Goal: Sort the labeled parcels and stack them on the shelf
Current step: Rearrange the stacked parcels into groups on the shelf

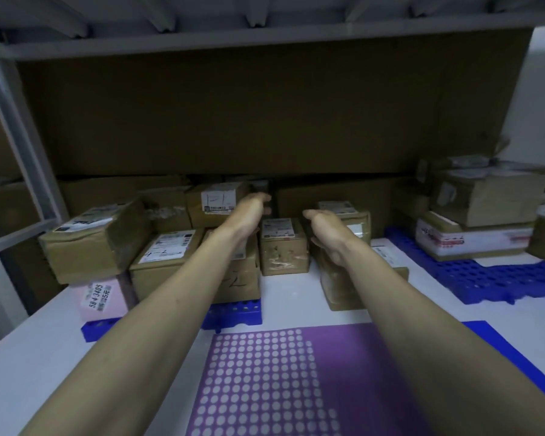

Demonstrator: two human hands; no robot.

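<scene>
Reaching both arms far into the shelf bay, I am keeping my left hand (253,205) and right hand (319,222) apart, fingers loosely curved and gripping nothing, flanking the small parcel (282,248) so both sides can be taken at once. It is standing label-up on the white shelf (291,298), between the marked box (233,278) on the left and a taped carton (353,234) on the right. Near me a purple dotted mat (265,382) is lying, probably kept for sorting.
</scene>
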